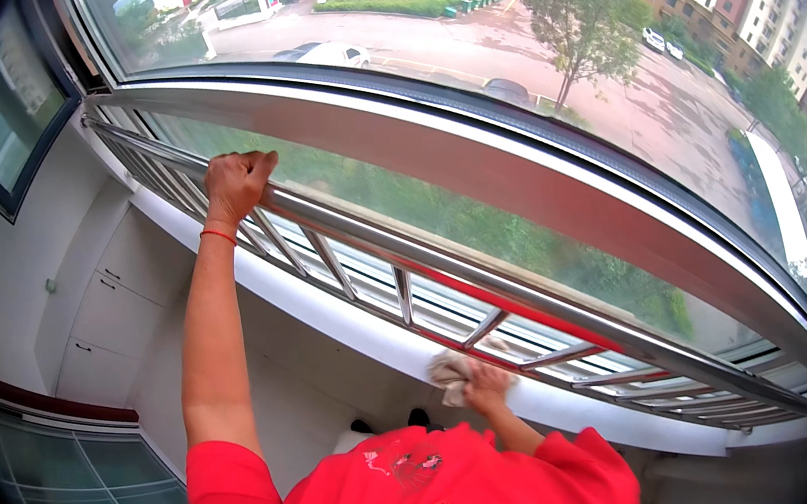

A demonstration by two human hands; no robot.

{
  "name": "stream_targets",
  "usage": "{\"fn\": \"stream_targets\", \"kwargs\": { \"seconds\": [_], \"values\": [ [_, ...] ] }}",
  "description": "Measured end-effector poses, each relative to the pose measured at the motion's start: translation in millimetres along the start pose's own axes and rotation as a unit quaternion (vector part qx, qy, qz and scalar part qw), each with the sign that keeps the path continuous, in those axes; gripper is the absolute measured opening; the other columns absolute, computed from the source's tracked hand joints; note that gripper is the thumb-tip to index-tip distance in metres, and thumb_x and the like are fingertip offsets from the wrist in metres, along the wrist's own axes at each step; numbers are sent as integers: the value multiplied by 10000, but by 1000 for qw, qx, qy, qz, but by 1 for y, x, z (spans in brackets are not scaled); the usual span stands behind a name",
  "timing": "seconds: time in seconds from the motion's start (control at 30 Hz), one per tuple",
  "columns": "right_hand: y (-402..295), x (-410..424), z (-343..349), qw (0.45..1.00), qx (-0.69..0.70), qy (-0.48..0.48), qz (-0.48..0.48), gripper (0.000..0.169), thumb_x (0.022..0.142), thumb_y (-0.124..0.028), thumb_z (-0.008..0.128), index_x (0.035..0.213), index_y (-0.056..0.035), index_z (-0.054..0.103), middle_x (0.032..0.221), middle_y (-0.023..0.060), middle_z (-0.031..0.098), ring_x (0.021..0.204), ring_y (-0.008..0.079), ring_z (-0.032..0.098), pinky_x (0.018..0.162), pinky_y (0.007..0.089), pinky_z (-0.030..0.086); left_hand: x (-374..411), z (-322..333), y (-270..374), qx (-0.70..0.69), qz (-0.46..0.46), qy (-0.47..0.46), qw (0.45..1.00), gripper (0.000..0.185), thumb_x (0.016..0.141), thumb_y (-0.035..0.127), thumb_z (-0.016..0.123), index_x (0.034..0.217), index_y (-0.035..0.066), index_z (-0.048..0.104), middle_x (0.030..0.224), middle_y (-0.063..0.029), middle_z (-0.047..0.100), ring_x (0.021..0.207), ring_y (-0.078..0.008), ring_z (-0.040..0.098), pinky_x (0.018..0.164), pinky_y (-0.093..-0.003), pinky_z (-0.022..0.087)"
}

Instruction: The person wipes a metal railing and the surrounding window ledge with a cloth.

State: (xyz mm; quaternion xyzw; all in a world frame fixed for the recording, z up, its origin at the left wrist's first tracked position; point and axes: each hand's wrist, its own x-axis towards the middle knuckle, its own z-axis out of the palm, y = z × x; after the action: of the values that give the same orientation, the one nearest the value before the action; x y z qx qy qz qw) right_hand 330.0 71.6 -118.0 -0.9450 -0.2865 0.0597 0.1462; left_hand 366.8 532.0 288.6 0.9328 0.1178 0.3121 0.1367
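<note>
My left hand (238, 185) grips the polished metal top rail (370, 227) of a window guard railing, with a red cord around the wrist. Lower down and to the right, my right hand (488, 385) holds a crumpled light-coloured cloth (452, 376). The cloth lies against the white window sill (337, 324) at the foot of the railing, and part of it is hidden by my fingers. Slanted metal balusters (404, 293) run between the top rail and the sill. Red from my shirt reflects in the rail.
Beyond the railing are the window frame (511, 140) and glass, with a car park and buildings outside. At the left, a window sash (16, 111) stands swung inward. White cabinets (107, 303) and a glazed sliding door (91, 479) are at the lower left. My shoes (418, 417) show below the sill.
</note>
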Motion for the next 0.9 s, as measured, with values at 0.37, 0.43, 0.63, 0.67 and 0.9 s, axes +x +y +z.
{"fn": "stream_targets", "kwargs": {
  "seconds": [0.37, 0.43, 0.63, 0.67, 0.9],
  "values": [
    [120, -119, -22, 884, -104, 68, 451, 627, 793, -299, 507, 1360, -123, 302, 1458, 104, 208, 1362, 263, 155, 1056, 547, 146, 2, 5, -22, 103, 98, 47, 989, 298, 858, 329, 448, 814, 139, 674, 781, -45, 655, 801, -232, 616, 831, -378, 423],
    [113, -108, -29, 874, -99, 37, 475, 631, 798, -311, 499, 1367, -117, 307, 1453, 108, 231, 1361, 263, 155, 1065, 534, 135, -5, 4, -16, 150, 112, 101, 977, 262, 863, 282, 445, 867, 130, 658, 892, -50, 652, 909, -226, 595, 926, -424, 355],
    [118, -96, 26, 969, -111, 188, 118, 581, 799, -278, 462, 1338, -82, 369, 1409, 152, 301, 1313, 319, 257, 1026, 557, 183, -58, 26, 43, 78, 158, 221, 959, 259, 869, 234, 476, 936, 34, 627, 1039, -112, 616, 1039, -263, 547, 1001, -512, 252],
    [103, -87, 38, 972, -114, 195, 61, 577, 800, -315, 464, 1322, -82, 382, 1407, 160, 299, 1310, 321, 255, 1035, 529, 183, -70, 27, 62, 62, 161, 234, 957, 273, 876, 233, 470, 957, 22, 622, 1039, -129, 615, 1050, -270, 545, 1004, -516, 251],
    [-37, 4, 53, 998, -43, 40, -16, 604, 763, -297, 535, 1339, -188, 387, 1436, 122, 276, 1344, 299, 212, 1066, 526, 123, -82, 36, 226, -114, 323, 198, 918, 86, 730, 96, 612, 809, 73, 634, 872, -86, 640, 915, -257, 603, 924, -428, 387]
  ]
}}
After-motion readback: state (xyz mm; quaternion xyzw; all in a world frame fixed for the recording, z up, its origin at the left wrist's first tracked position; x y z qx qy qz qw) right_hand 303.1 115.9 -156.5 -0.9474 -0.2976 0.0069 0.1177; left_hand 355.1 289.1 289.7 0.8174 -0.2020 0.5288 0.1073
